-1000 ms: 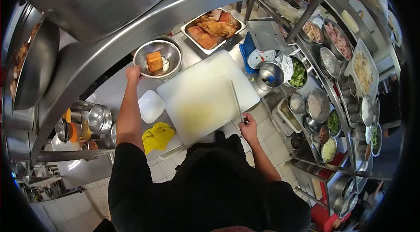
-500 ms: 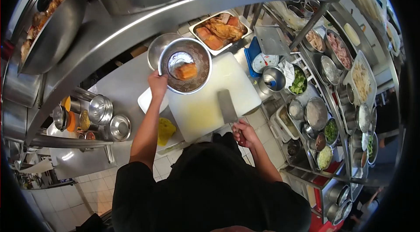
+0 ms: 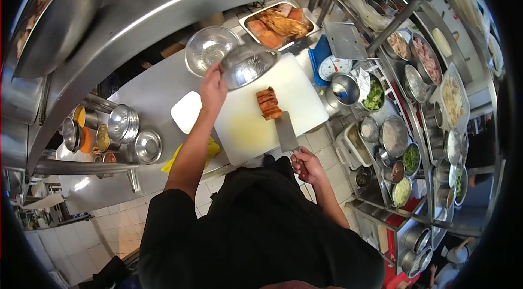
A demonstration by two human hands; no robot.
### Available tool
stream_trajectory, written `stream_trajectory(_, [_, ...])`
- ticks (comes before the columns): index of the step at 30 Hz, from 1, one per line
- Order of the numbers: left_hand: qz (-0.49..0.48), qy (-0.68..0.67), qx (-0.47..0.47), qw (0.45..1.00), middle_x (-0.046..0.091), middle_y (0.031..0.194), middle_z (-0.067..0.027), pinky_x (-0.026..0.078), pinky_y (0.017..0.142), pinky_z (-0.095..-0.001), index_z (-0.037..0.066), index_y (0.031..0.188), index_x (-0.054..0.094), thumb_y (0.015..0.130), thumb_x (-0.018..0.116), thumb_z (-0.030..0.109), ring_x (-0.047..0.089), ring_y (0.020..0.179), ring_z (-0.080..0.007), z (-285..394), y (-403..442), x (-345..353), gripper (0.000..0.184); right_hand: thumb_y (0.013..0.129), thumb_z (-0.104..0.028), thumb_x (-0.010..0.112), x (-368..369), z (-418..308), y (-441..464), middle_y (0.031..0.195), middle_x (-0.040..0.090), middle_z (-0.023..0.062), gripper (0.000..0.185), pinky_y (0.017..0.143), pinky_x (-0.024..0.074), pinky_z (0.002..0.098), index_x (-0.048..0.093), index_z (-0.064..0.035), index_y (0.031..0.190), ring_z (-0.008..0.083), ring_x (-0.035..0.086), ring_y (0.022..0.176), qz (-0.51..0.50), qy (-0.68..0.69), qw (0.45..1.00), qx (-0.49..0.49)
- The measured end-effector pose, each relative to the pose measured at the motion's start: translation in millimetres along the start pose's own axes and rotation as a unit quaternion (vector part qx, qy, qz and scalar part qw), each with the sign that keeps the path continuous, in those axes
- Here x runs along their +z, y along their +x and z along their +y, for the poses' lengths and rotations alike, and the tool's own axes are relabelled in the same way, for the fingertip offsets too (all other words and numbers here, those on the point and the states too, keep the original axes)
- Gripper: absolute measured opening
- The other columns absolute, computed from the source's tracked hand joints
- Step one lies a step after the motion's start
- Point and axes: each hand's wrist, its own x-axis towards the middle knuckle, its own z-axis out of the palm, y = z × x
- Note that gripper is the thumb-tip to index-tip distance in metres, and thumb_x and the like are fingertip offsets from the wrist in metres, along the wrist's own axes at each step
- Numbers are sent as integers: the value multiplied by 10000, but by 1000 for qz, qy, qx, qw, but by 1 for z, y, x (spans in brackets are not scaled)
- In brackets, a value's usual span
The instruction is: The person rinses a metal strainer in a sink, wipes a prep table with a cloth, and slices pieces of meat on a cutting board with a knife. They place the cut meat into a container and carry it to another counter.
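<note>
My left hand (image 3: 213, 88) grips the rim of a perforated metal bowl (image 3: 250, 65), which is tilted on its side over the upper left of the white cutting board (image 3: 305, 92). In my right hand (image 3: 306, 166) is the handle of a cleaver (image 3: 286, 132), its blade over the board's front edge. A browned, sliced piece of meat (image 3: 268, 103) lies on the board, close to the blade's tip. Behind my left hand stands a second metal bowl (image 3: 210, 49).
A tray of meat (image 3: 279, 26) and a blue scale (image 3: 321, 60) stand behind the board. To its left are a white dish (image 3: 187, 112) and a yellow cloth (image 3: 212, 150). Food containers line the right rack (image 3: 419, 180). A person (image 3: 456, 256) is at lower right.
The perforated bowl was lifted off the other bowl, carried right and tipped. The meat that was inside it now lies on the board. The cleaver has turned, its blade now beside the meat.
</note>
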Motion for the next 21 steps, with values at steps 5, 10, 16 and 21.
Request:
stream_trajectory(5, [-7, -33, -389, 921, 648, 1000, -222, 531, 724, -401, -64, 912, 594, 779, 603, 20, 655, 853, -367, -77, 65, -5, 158, 866, -30, 630, -21, -1, -10, 786, 566, 63, 251, 429, 409, 250, 502, -73, 1077, 117, 526, 571, -8, -128, 991, -49])
stream_trajectory(10, [-11, 192, -449, 872, 602, 1048, -212, 507, 752, -403, -45, 1050, 582, 840, 684, 190, 614, 889, -367, -91, 64, -1, 331, 868, -15, 612, -10, 1, -31, 780, 573, 19, 306, 417, 429, 235, 525, -72, 1155, 97, 512, 487, 67, -146, 977, -140])
stream_trajectory(16, [-306, -69, -193, 930, 605, 1216, -151, 416, 951, -446, 44, 1144, 620, 886, 612, 423, 601, 1056, -332, -5, -25, 68, 459, 971, -202, 535, -32, 19, -14, 694, 544, 5, 111, 346, 380, 236, 529, -118, 1044, 86, 476, 434, 139, -155, 977, -45])
stream_trajectory(21, [-549, 10, -217, 807, 661, 1132, -117, 386, 974, -490, 44, 1117, 653, 866, 621, 425, 615, 1048, -308, -8, -36, 108, 457, 988, -359, 499, -9, 9, -16, 582, 485, 4, 259, 315, 322, 242, 543, -107, 950, 96, 398, 340, 198, -233, 950, -68])
